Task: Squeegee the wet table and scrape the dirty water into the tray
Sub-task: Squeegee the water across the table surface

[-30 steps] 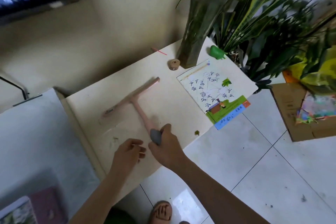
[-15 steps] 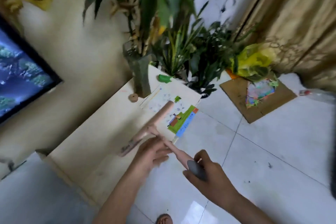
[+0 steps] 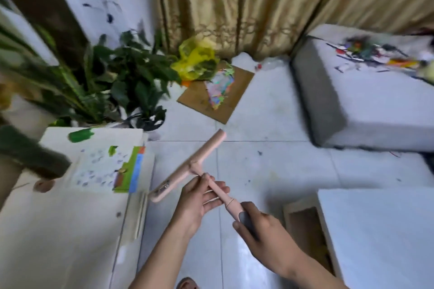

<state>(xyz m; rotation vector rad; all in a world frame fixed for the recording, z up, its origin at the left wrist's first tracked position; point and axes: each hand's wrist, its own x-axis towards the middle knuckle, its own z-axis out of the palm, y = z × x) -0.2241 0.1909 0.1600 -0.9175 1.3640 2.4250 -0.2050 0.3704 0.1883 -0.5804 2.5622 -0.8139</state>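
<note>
A pink T-shaped squeegee [image 3: 187, 166] hangs in the air over the tiled floor, to the right of the cream table [image 3: 58, 230]. My right hand [image 3: 263, 230] grips its grey handle end. My left hand [image 3: 199, 197] lies under the pink shaft with the thumb on top and the fingers loosely spread. The squeegee blade runs diagonally, its lower end just past the table's right edge. No tray can be made out.
On the table lie a picture sheet [image 3: 105, 169], a green toy [image 3: 79, 135] and a small wooden spool [image 3: 43, 185]. Potted plants [image 3: 112, 82] stand behind it. Cardboard [image 3: 216, 96], a yellow bag [image 3: 195, 58], a grey mattress [image 3: 364, 101] and a white box [image 3: 380, 230] sit on the floor.
The squeegee was lifted off the table and carried right over the floor. My left hand came onto its shaft. The view swung right, away from the screen.
</note>
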